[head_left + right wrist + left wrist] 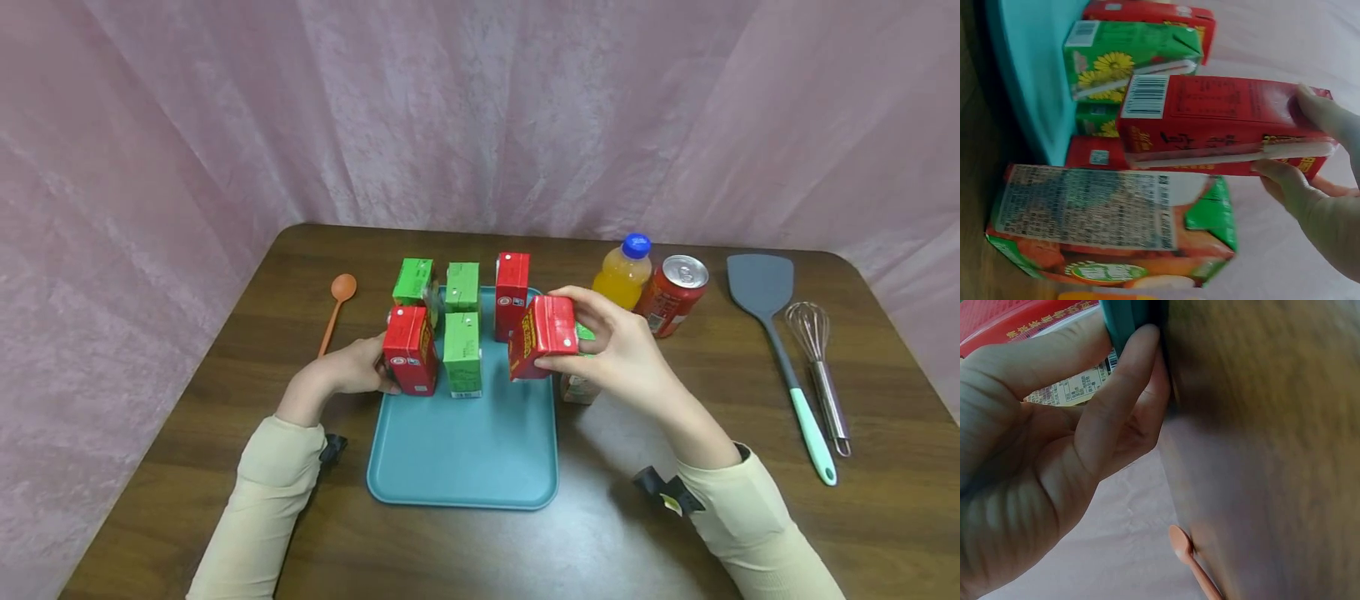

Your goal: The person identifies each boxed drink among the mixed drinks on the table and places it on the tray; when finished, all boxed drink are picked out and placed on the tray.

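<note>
My right hand [626, 350] grips a red drink carton [1222, 122] by its upper end, thumb on one side and fingers on the other. That carton is held above the right part of a blue-green tray [465, 467]. At the tray's left edge, my left hand [352, 367] pinches the rim between thumb and fingers, as the left wrist view shows. Just beside it stands another red carton [410, 350]. Green cartons [462, 354] and a further red carton [512, 292] stand upright on the tray. Partly hidden behind my right hand, a green-topped carton [1110, 219] stands right of the tray.
Behind my right hand are an orange juice bottle [622, 279] with a blue cap and a red can [671, 300]. Farther right lie a grey spatula [761, 283] and a whisk [825, 383]. An orange spoon [342, 288] lies left of the tray.
</note>
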A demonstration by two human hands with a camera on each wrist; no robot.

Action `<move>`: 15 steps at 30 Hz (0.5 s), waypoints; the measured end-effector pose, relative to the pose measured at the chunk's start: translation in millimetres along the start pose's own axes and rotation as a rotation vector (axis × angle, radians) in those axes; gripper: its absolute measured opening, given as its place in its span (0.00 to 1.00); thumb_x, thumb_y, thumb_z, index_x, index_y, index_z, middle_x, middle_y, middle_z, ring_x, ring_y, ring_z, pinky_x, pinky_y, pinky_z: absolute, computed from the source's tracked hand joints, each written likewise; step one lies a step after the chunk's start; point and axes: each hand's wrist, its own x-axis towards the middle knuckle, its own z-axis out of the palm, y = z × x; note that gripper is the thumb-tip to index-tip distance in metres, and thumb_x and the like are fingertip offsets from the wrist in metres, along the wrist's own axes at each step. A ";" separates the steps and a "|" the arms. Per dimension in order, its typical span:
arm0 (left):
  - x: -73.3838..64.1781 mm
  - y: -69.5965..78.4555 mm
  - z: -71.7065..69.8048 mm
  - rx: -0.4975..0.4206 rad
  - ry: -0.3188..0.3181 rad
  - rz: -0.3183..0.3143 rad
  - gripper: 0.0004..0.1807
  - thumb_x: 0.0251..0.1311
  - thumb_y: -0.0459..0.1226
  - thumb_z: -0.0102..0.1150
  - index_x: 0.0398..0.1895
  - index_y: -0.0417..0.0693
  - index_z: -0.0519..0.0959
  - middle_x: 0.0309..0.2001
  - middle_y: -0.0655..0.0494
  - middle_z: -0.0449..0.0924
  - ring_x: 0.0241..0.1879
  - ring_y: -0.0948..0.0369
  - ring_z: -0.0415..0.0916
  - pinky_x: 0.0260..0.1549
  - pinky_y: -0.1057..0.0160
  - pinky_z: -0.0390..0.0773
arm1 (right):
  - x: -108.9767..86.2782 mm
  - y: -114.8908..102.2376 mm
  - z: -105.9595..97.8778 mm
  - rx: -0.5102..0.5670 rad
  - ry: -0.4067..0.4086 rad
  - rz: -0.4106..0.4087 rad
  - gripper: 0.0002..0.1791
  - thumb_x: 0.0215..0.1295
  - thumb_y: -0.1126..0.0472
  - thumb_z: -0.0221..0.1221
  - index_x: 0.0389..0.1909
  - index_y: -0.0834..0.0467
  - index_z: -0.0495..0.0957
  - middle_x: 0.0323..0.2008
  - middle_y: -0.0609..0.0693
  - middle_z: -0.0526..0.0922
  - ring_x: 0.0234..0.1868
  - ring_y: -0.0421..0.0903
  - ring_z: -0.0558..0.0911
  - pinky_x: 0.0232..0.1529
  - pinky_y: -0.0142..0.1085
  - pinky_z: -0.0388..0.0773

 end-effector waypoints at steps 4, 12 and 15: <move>0.1 0.2 0.4 -0.003 -0.002 0.000 0.40 0.47 0.33 0.70 0.64 0.43 0.60 0.33 0.50 0.70 0.39 0.54 0.69 0.37 0.58 0.70 | 11.1 6.8 8.7 -0.047 -0.042 0.090 0.39 0.40 0.65 0.74 0.57 0.60 0.70 0.53 0.55 0.76 0.55 0.51 0.77 0.44 0.37 0.77; 1.0 0.0 1.0 -0.010 -0.001 0.005 0.38 0.47 0.33 0.70 0.61 0.43 0.61 0.28 0.50 0.67 0.32 0.56 0.69 0.35 0.59 0.68 | 24.0 20.2 21.6 -0.120 -0.108 0.095 0.36 0.40 0.66 0.74 0.54 0.62 0.70 0.51 0.57 0.78 0.55 0.52 0.77 0.45 0.41 0.78; 0.5 -0.6 0.5 -0.011 -0.002 0.000 0.38 0.47 0.33 0.70 0.61 0.43 0.61 0.29 0.50 0.68 0.33 0.56 0.69 0.36 0.59 0.69 | 27.1 22.4 24.2 -0.115 -0.110 0.105 0.37 0.40 0.66 0.74 0.55 0.63 0.69 0.52 0.58 0.78 0.55 0.53 0.77 0.45 0.42 0.77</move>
